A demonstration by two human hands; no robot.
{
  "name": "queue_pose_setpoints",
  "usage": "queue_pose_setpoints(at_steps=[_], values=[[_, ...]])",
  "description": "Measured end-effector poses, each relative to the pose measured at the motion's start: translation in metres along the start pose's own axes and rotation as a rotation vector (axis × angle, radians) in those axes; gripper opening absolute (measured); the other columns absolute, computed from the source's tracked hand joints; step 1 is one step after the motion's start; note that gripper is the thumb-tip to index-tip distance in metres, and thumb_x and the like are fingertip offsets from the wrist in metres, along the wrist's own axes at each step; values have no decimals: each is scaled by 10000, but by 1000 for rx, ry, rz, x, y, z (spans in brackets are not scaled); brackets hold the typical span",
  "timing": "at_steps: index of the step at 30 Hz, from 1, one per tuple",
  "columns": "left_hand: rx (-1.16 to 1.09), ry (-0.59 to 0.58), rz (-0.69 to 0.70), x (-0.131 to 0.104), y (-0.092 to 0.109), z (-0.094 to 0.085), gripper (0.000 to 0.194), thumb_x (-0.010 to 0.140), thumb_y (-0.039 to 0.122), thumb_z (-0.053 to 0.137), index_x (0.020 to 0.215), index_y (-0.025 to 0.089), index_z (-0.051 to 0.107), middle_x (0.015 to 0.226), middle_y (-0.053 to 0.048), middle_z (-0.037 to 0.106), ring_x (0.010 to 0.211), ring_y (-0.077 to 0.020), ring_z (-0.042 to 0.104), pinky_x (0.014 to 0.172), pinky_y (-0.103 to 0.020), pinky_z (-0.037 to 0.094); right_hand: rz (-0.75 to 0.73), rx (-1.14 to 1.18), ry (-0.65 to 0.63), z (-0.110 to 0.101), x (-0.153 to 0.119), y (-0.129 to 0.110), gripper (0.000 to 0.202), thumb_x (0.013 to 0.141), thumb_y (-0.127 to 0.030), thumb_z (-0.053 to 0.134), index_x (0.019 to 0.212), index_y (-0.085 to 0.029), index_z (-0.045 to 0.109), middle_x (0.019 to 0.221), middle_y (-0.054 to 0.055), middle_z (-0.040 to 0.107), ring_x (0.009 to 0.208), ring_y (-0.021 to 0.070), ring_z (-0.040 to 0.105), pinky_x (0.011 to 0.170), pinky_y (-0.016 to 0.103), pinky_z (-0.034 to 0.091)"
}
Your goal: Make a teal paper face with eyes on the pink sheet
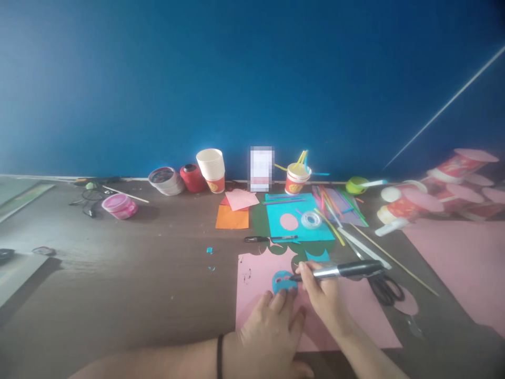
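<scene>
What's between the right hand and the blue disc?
The front end of the marker: gripped in the right hand, it reaches over the right part of the blue disc. Shows in the head view.

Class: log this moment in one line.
left hand: touching blue paper circle | right hand: holding silver-barrelled marker, tip at circle | beneath circle: pink paper sheet

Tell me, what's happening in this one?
A person is working on a small blue disc lying on a pink sheet. The left hand rests its fingertips on the disc's near edge, while the right hand holds a marker with its tip at the disc's right side. Two small eye-like shapes show on the disc. Scissors lie to the right; a tape roll sits farther back.
</scene>
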State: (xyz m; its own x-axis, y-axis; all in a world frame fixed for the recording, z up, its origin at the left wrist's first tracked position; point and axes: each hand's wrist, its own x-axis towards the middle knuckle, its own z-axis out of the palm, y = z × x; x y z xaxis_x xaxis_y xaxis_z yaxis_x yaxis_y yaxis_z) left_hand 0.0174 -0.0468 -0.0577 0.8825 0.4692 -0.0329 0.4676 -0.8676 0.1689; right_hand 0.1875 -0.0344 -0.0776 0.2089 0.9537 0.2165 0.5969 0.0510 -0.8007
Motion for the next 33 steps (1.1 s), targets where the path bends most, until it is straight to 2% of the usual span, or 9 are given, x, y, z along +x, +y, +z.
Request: queue_pose_setpoints(at_steps=[12,26,33], values=[[47,24,29,-1,-1,6,741,827,671,269,1290,105,391,1343,-227,378,1172,-338,390,851,-434,373,2,44,-4,1,0,1,281,889,-354,430,724,-196,592,555,-4,559,548,143,565,581,226,455],[35,36,25,0,-1,4,748,813,679,305,1270,99,424,1352,-207,385,1158,-330,403,874,-425,355,54,59,-66,3,-1,0,280,899,-365,420,768,-195,600,616,2,606,597,146,591,620,226,462],[19,33,12,-1,-1,7,753,811,677,319,1285,99,408,1350,-191,396,1164,-322,393,890,-421,339,29,57,-84,1,0,-3,290,898,-363,415,750,-190,594,590,3,582,582,150,575,615,231,465]])
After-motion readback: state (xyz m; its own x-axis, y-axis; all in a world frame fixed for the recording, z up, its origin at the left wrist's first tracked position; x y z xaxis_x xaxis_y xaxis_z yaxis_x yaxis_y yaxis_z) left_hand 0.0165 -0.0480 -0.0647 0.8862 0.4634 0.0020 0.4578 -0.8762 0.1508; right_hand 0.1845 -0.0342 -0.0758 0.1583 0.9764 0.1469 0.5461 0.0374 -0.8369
